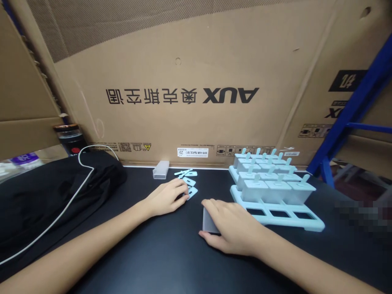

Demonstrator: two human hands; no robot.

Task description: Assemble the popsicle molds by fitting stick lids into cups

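Clasping clear mould (208, 223) with right hand (231, 224) at five o'clock, likely for steadiness; curling left hand (168, 196) at seven over blue sticks (195, 190), unclear if pinching.

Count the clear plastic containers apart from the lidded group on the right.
2: one container lies near the cardboard, left of the blue pieces; another container is in the right hand, partly covered. More could be hidden.

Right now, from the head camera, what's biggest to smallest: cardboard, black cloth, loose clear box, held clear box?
1. Cardboard
2. Black cloth
Unsure: loose clear box and the nearer held clear box, partly hidden by the right hand.
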